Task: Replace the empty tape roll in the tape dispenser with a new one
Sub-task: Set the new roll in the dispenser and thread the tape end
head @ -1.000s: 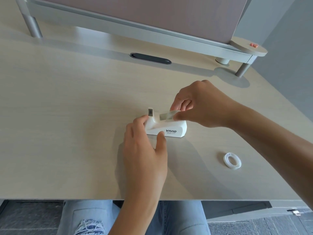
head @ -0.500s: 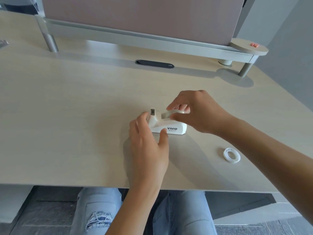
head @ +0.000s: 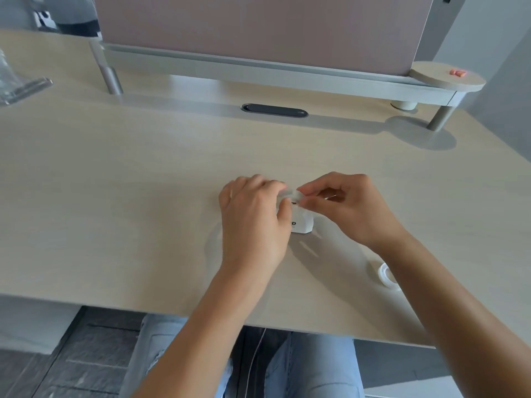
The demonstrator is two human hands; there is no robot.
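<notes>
The left hand (head: 253, 222) curls over the white tape dispenser (head: 300, 222) on the desk (head: 115, 196). The right hand (head: 347, 205) pinches tape at its top. Before, the dispenser showed more. The empty roll (head: 386, 275) lies near the right arm.

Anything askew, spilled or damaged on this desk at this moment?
Nothing stands out. The white tape dispenser sits flat on the desk under the left hand and right hand. The empty tape core lies loose near the right forearm, as expected mid-swap.
</notes>
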